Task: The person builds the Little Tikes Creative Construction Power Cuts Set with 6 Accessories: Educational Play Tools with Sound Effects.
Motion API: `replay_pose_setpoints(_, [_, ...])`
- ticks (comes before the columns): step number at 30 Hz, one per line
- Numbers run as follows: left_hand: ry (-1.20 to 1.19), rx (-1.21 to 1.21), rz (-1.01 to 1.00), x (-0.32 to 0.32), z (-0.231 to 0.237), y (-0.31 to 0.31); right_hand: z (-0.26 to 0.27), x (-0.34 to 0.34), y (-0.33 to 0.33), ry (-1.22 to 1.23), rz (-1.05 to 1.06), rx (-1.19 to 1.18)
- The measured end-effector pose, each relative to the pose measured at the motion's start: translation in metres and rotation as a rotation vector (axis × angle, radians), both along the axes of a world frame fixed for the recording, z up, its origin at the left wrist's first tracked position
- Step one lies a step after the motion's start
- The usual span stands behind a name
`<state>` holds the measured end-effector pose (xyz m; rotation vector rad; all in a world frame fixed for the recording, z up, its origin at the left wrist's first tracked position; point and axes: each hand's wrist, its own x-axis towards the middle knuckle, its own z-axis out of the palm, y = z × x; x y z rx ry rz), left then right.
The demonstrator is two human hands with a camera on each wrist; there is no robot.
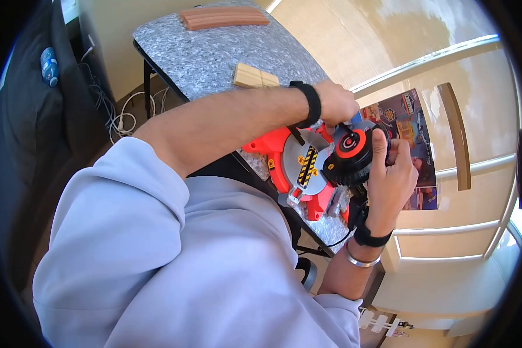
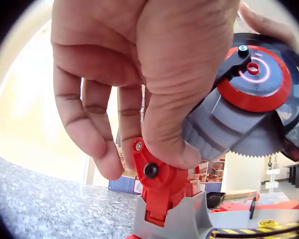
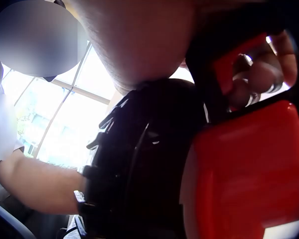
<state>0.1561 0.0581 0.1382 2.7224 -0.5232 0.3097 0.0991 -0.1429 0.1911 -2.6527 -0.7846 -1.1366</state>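
Observation:
A red, grey and black miter saw stands on the table, its round grey turntable point(image 1: 285, 159) edged in red plastic. My left hand point(image 1: 337, 104) reaches over the saw's rear side. In the left wrist view its thumb and index finger pinch the red hinge point(image 2: 152, 167) on the grey bracket, while the other fingers hang beside it. My right hand point(image 1: 391, 177) grips the handle of the raised saw head point(image 1: 345, 165), thumb on top. Some of its fingers point(image 3: 263, 74) show through the handle opening in the right wrist view. Toothed blade edge point(image 2: 254, 149) shows below the grey guard.
A speckled grey table point(image 1: 197, 58) carries the saw. Wood-coloured blocks point(image 1: 255, 76) and a reddish-brown ridged stack point(image 1: 223, 18) lie farther along it. Behind the saw stands a printed box point(image 1: 414, 122) by the window. A water bottle point(image 1: 49, 66) lies on dark fabric at left.

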Motion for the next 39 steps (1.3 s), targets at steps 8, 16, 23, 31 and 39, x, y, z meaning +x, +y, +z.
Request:
replay_pose_setpoints(8, [-0.065,0.037,-0.085,0.016,-0.003,0.000,0.020,0.012,0.002,0.259,-0.024,-0.069])
replay_pose_setpoints(16, [0.012,0.041,-0.126,0.023,-0.001,0.003,0.033,0.020,0.009,0.399,-0.042,-0.140])
replay_pose_setpoints(23, [-0.072,0.060,-0.123,0.016,-0.005,0.000,0.034,0.015,0.009,0.468,-0.035,-0.113])
replay_pose_setpoints(31, [0.020,0.041,-0.118,0.017,-0.004,0.001,0.036,0.023,0.007,0.513,0.010,-0.120])
replay_pose_setpoints(39, [-0.035,0.004,-0.181,0.010,-0.002,0.003,0.031,0.020,0.005,0.501,-0.011,-0.097])
